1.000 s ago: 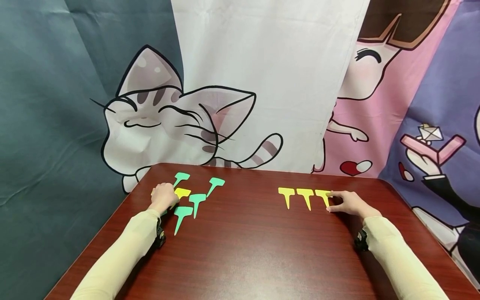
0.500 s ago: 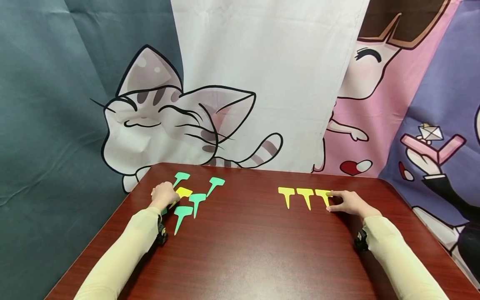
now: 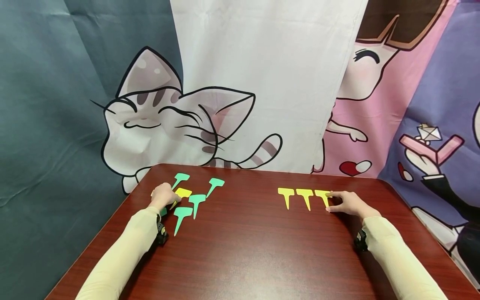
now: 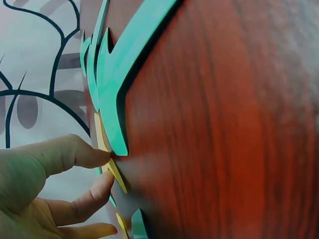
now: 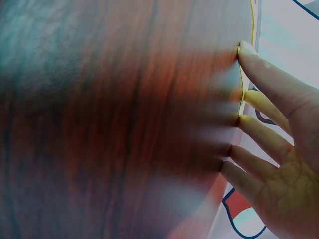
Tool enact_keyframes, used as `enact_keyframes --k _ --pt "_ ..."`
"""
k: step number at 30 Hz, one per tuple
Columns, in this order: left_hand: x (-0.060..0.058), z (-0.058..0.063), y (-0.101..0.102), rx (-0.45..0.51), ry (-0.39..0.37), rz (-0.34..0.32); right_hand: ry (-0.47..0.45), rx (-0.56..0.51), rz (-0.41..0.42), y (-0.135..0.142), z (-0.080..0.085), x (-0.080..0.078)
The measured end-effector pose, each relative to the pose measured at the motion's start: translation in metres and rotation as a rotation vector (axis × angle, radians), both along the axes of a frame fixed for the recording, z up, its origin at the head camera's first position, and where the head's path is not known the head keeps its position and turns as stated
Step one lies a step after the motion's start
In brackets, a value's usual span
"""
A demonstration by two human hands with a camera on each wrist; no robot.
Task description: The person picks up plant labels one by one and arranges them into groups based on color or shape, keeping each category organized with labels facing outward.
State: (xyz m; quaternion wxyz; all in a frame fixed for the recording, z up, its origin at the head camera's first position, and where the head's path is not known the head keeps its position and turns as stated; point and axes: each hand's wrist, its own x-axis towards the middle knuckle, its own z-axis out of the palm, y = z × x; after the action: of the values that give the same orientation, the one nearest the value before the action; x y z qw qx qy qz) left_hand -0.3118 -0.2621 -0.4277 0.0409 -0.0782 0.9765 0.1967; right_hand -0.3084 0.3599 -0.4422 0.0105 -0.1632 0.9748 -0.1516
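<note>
In the head view my left hand (image 3: 162, 195) is among T-shaped plant labels at the table's left. It pinches a yellow plant label (image 3: 183, 192), whose stem runs beneath the fingers. The left wrist view shows two fingertips closed together at that yellow label (image 4: 118, 175). Green plant labels (image 3: 183, 212) lie around it, one partly under the hand. On the right, my right hand (image 3: 348, 203) rests with thumb and fingers spread over the rightmost yellow plant label (image 3: 322, 194). Its fairly straight fingertips touch the label's edges in the right wrist view.
Two more yellow labels, a middle one (image 3: 305, 192) and a left one (image 3: 286, 192), lie in line with the right one, stems toward me. Further green labels (image 3: 216, 182) lie at the back left. A printed cloth (image 3: 270, 75) hangs behind the brown table (image 3: 255, 250).
The yellow label at my left hand has shifted slightly to the right, and the left fingers have moved a little with it. My right hand and the yellow row stay put.
</note>
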Motion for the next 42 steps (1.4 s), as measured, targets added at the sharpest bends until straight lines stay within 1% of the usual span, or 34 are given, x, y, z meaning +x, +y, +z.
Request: enact_keyframes --k 11,26,31,35,40,42 --pt "-0.0042 -0.0029 -0.0049 0.068 -0.009 -0.012 0.039 -0.001 0.012 -0.0004 0.0011 0.0003" --pt "-0.0071 -0.0032 -0.0055 0.098 -0.018 -0.026 0.023 -0.005 0.007 -0.0007 -0.0001 -0.0002" --pt "-0.0077 -0.0023 -0.0063 0.098 -0.009 -0.047 0.024 -0.007 0.011 -0.0005 -0.0001 -0.0003" --pt "-0.0078 -0.0016 -0.0074 0.119 -0.004 -0.059 0.023 -0.003 0.013 -0.0013 0.0011 -0.0003" --pt "-0.0063 -0.0007 -0.0085 0.155 0.006 -0.054 0.016 0.000 0.006 -0.0007 0.0005 -0.0011" --pt "-0.0058 -0.0005 -0.0090 0.163 0.009 -0.051 -0.003 -0.005 -0.005 -0.0004 -0.0004 -0.0009"
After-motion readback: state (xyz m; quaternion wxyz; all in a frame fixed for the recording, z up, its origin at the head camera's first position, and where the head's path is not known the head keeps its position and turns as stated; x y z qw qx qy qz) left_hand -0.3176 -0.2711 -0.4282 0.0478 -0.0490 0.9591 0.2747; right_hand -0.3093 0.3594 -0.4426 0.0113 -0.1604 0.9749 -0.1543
